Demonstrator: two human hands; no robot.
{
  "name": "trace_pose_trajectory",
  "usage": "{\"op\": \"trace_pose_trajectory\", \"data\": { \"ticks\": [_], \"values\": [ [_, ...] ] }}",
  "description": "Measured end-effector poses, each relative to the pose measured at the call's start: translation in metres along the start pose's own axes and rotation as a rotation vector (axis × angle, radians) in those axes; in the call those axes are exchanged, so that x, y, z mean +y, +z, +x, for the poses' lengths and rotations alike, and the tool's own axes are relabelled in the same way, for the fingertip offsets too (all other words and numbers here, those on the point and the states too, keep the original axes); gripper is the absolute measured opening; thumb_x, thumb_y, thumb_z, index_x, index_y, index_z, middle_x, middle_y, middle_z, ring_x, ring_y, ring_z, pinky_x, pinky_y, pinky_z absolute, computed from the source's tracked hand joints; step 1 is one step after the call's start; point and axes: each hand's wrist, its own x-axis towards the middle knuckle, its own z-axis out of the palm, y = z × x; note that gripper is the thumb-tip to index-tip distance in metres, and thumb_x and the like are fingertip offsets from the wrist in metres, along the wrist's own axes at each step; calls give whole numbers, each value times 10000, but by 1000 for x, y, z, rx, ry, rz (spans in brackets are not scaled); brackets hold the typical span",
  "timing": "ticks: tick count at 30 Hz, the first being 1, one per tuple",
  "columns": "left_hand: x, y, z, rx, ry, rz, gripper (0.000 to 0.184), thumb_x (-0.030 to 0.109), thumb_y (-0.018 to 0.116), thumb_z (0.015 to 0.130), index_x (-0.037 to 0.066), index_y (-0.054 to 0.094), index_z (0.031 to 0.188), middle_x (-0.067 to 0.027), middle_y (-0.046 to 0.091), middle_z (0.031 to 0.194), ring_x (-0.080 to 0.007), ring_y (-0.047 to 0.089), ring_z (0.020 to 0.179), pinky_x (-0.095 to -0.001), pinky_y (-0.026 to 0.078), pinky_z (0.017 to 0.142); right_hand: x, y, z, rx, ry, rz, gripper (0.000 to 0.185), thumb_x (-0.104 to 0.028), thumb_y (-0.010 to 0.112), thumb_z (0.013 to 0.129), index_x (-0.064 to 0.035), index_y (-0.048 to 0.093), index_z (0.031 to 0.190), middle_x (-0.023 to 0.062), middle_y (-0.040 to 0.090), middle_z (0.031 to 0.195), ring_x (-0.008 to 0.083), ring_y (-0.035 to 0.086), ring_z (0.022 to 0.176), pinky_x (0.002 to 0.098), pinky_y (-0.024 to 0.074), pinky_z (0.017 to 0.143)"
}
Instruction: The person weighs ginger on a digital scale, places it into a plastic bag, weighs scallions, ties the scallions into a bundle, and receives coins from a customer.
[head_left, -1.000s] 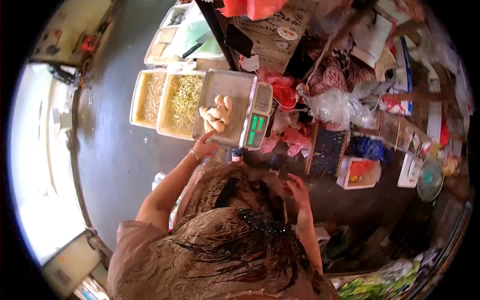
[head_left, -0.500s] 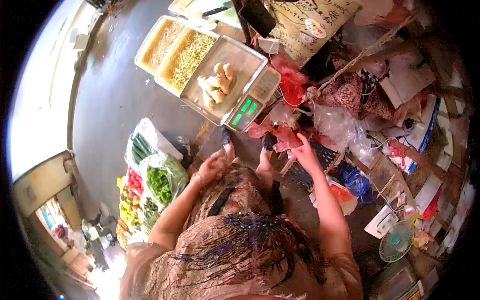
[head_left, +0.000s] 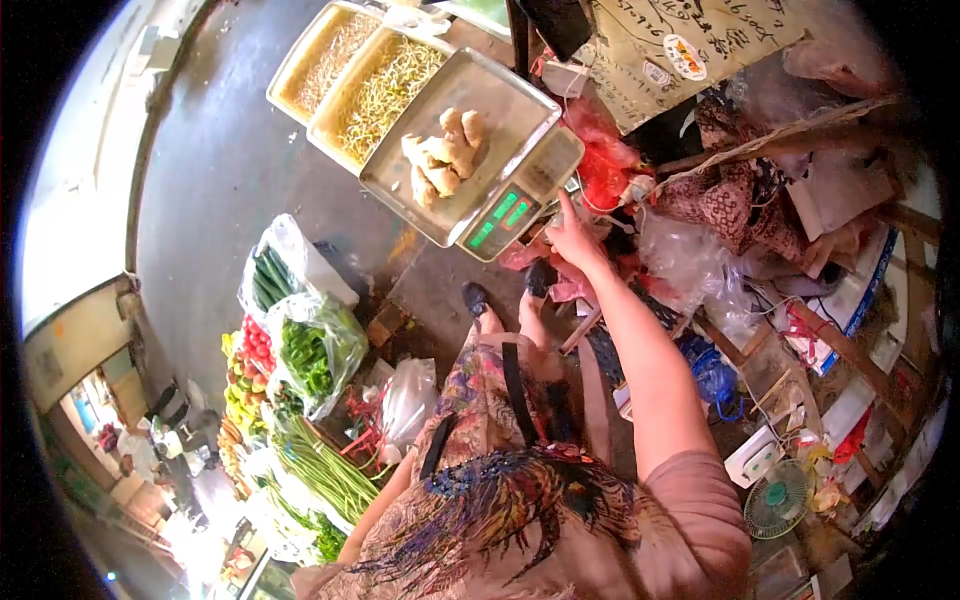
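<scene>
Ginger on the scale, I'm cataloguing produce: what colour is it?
Pale tan; the ginger shows best in the head view.

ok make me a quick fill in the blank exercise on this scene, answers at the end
The ginger lies on the metal pan of a digital ____.
The tub next to that pan holds bean ____.
The hand reaching forward is the person's ____ one.
The fan is coloured ____.

Missing words: scale; sprouts; right; green

Head camera: single, wide, round-edged
Facing: forward, steeply down
Nearest: feather-print shirt
Further off: digital scale, grey floor
</scene>
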Motion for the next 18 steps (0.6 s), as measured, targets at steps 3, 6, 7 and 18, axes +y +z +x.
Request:
{"op": "trace_pose_trajectory", "data": {
  "ticks": [3, 6, 7, 18],
  "values": [
    [-4, 3, -5, 1, -41, -15, 402, 177, 574, 898, 66, 561, 1284, -122, 642, 1180, -281, 635, 1033, -371, 472, 917, 24, 20, 29, 124, -167, -103, 813, -111, 583, 823, -190, 158, 1511, 183, 628, 870, 247, 643, 668, 375, 514, 685],
    [-9, 3, -6, -3, -64, -22, 400, 178, 573, 898, 67, 562, 1283, -124, 642, 1179, -281, 634, 1034, -372, 471, 918, -7, 7, 21, -73, 38, -72, 824, -175, 563, 854, -131, 76, 1517, 288, 597, 1155, 397, 606, 1016, 439, 471, 857],
    [-10, 2, -4, -3, -67, -25, 400, 178, 573, 899, 67, 562, 1283, -125, 642, 1178, -280, 634, 1035, -372, 471, 918, -5, 11, 24, -72, 37, -74, 824, -175, 563, 854, -131, 76, 1517, 288, 597, 1155, 397, 606, 1016, 439, 471, 857],
    [-10, -5, 7, -5, -102, -25, 394, 182, 569, 901, 71, 565, 1278, -133, 643, 1174, -278, 632, 1039, -372, 470, 921, -35, 18, 11, -54, -28, -197, 817, -177, 560, 824, -195, 111, 1507, 350, 607, 983, 497, 597, 920, 530, 468, 794]
  ]
}}
